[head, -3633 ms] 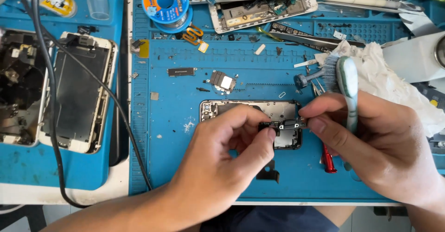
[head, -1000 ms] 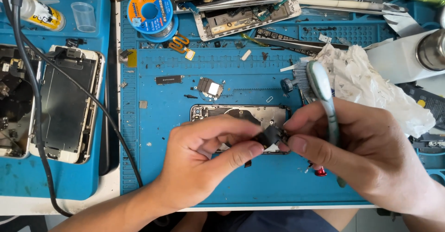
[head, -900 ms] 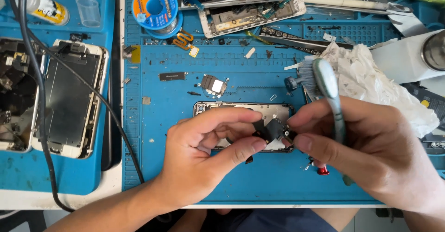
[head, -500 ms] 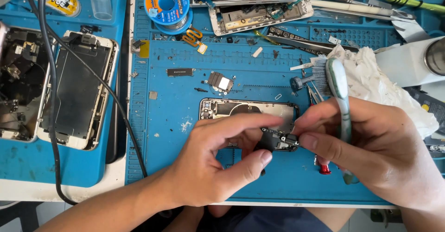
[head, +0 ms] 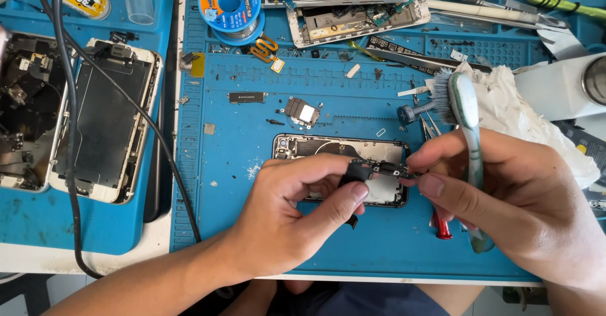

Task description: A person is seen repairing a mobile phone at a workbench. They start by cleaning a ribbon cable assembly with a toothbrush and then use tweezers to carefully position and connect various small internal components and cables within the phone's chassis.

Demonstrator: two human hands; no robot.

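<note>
The left hand (head: 297, 221) and right hand (head: 524, 208) grasp a small black flex-cable part (head: 372, 169) between their fingers, lifted just above the opened phone housing (head: 315, 147) on the bench. The right hand also clasps a brush (head: 466, 111). The part appears detached; refitting seems pending.

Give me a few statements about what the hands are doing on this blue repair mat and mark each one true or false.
1. Both hands pinch a small black flex part between them. True.
2. The right hand also holds a white-and-green toothbrush. True.
3. The left hand grips the blue solder spool. False: the spool lies at the mat's far edge, untouched.
4. The open silver phone housing lies under the hands on the blue silicone mat. True.
5. The clear plastic cup lies tipped over. False: it stands upright.
</note>
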